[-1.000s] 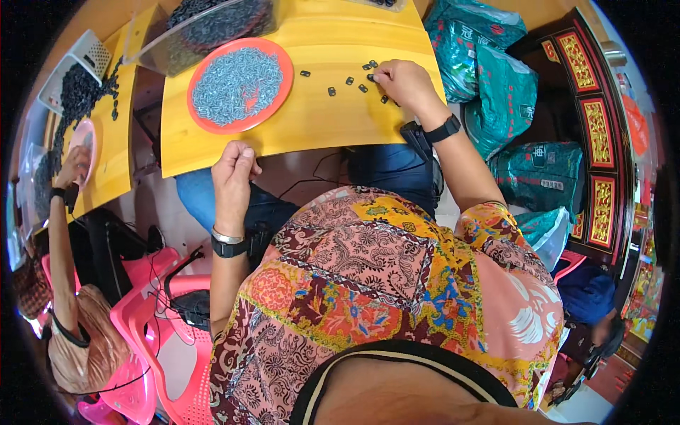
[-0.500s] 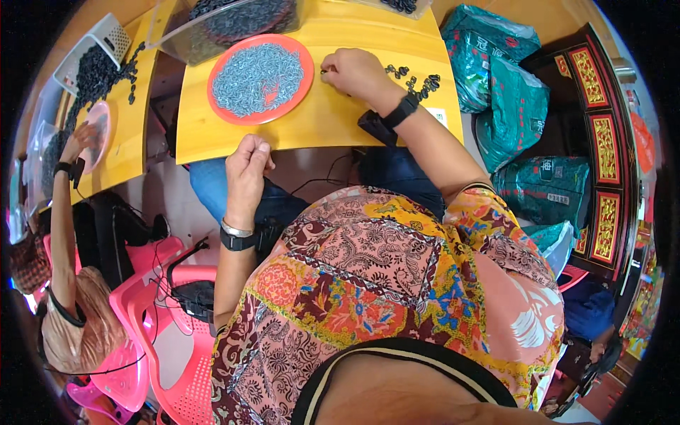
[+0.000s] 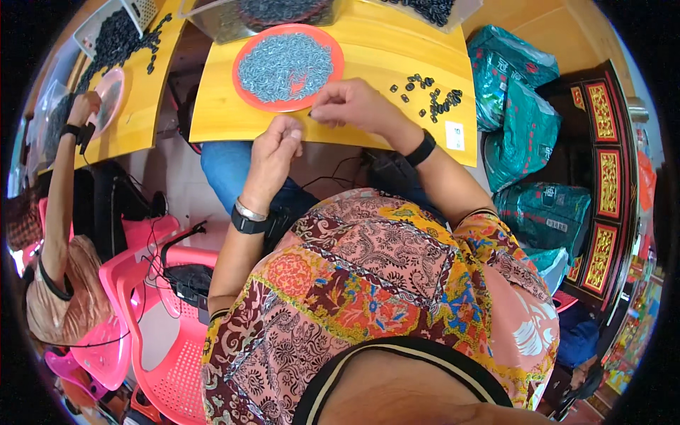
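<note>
Just off the near edge of the red plate (image 3: 338,62), the left hand (image 3: 275,152) is curled closed, thumb laid over bent fingers; I cannot tell whether anything sits inside it. By the plate's near right edge, the right hand (image 3: 358,106) bends its fingers into a pinch, and a small black piece (image 3: 312,113) shows at their tips, seemingly gripped. That piece lies close to the plate's near rim, ahead and to the right of the left hand's fingertips with a narrow gap between; the right hand is the nearer one. The piece is too small to show a long axis. On the plate, slim grey metal pieces (image 3: 280,64) lie heaped, pointing every way. Right of the plate, loose black pieces (image 3: 454,95) are scattered over the yellow desk (image 3: 382,60), with a white card (image 3: 455,136) nearer than most of them. Beyond the plate stands a clear bin (image 3: 219,32) holding a dark heap (image 3: 287,10).
</note>
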{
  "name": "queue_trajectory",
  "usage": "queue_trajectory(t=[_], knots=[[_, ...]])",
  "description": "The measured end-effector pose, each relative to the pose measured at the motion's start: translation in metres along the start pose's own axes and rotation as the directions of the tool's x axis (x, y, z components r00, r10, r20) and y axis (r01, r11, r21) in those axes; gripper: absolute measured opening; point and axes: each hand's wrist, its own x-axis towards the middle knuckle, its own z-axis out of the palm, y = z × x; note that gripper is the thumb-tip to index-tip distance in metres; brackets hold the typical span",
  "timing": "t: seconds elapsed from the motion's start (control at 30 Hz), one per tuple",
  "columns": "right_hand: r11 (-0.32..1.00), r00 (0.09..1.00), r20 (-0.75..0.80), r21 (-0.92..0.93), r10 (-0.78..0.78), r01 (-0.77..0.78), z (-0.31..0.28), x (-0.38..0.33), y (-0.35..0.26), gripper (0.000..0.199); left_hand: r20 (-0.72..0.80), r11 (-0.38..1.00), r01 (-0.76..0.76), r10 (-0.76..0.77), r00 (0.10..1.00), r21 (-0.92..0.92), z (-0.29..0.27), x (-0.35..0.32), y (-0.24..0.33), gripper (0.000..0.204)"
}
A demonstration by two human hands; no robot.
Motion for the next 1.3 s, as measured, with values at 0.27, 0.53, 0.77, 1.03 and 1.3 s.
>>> queue_trajectory(t=[0.27,0.53,0.77,1.03,1.3], knots=[[0.998,0.996,0.075,0.04,-0.045,0.042,0.022,0.014,0.012,0.012,0.13,1.0,0.01,-0.009,0.992,-0.012,-0.01,-0.001,-0.008,0.014],[0.966,0.996,0.086,-0.258,-0.01,0.032,0.017,0.032,-0.006,0.016,0.023,0.972,0.005,0.0,1.0,-0.236,-0.019,-0.001,-0.011,0.014],[0.298,0.929,-0.002,-0.947,-0.371,0.117,0.003,0.08,-0.001,0.015,-0.075,0.966,0.002,-0.022,0.997,-0.258,-0.019,-0.002,-0.005,0.014],[0.315,0.942,-0.072,-0.948,-0.328,0.038,0.004,0.082,0.0,0.014,-0.073,0.975,0.003,-0.02,0.997,-0.224,-0.025,-0.003,-0.008,0.013],[0.56,0.862,-0.215,-0.823,-0.458,0.093,-0.014,0.087,0.014,0.011,-0.077,0.969,0.018,-0.038,0.996,-0.248,-0.021,-0.001,-0.008,0.015]])
